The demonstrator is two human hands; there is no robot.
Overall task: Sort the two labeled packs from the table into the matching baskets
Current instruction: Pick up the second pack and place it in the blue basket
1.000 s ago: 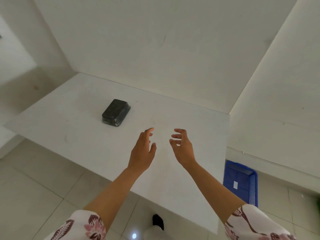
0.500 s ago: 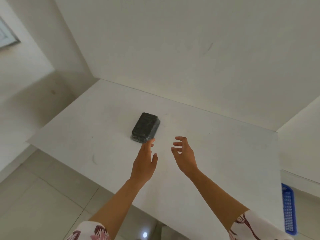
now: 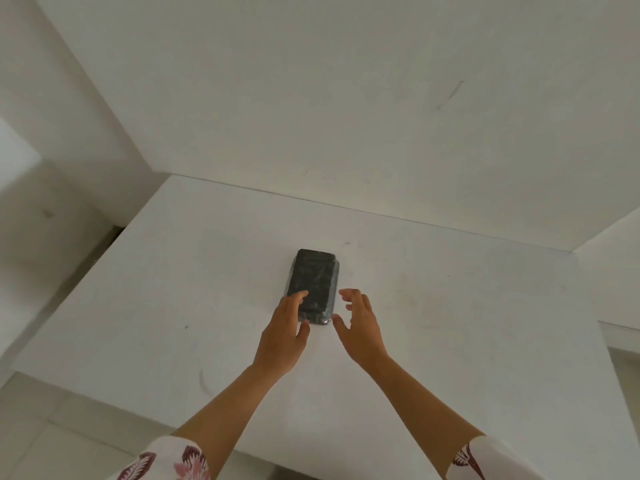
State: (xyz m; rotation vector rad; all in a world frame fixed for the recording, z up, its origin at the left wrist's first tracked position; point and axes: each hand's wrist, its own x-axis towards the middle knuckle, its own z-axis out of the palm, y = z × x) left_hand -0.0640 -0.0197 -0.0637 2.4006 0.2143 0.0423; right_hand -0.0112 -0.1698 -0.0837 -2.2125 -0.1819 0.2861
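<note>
A black pack (image 3: 313, 282) wrapped in clear film lies flat on the white table (image 3: 138, 306), near its middle. My left hand (image 3: 284, 336) is at the pack's near left corner, fingers apart, with fingertips over its top edge. My right hand (image 3: 360, 323) hovers just right of the pack's near end, fingers spread and curled, holding nothing. No label shows on the pack's top. No basket is in view.
The table stands in a corner, with white walls (image 3: 311, 98) behind it and to the right. Pale floor tiles (image 3: 52, 438) run along the table's near and left edges.
The view swung left and closer, so the blue basket left the frame. Both hands reached forward to the pack; my left fingertips now overlap its near corner.
</note>
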